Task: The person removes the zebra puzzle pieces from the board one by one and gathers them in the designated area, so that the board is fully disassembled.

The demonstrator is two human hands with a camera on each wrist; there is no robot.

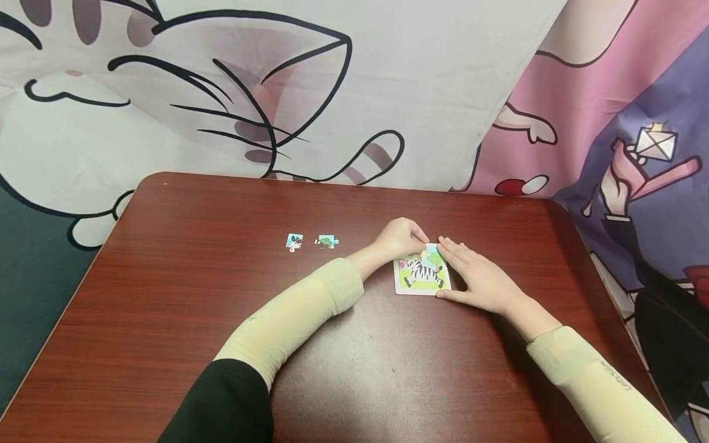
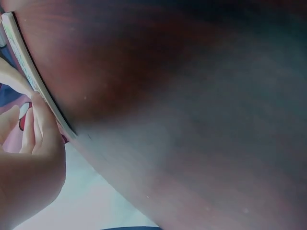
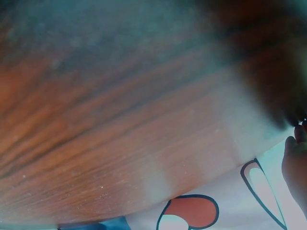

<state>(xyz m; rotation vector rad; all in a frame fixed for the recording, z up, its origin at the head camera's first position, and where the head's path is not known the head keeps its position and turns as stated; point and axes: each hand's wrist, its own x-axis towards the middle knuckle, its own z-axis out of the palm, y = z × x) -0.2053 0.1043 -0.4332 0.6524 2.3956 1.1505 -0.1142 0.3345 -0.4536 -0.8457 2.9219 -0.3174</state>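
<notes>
A small square jigsaw puzzle [image 1: 423, 284] with a zebra on green and a white border lies flat on the table. My left hand [image 1: 401, 239] is over its upper left corner, fingertips at the top edge. Whether they pinch a piece there is hidden. In the left wrist view, the left hand [image 2: 43, 139] touches the edge of the puzzle board [image 2: 29, 62]. Along the board's right side rests my right hand [image 1: 479, 280], fingers extended and thumb spread toward the lower right corner. Only a bit of the right hand [image 3: 298, 163] shows in the right wrist view.
Two loose jigsaw pieces, one with a black-and-white animal [image 1: 294, 242] and one with green and blue [image 1: 327, 242], lie left of the hands. The reddish-brown table [image 1: 343, 369] has a far edge against a printed cloth [image 1: 443, 92].
</notes>
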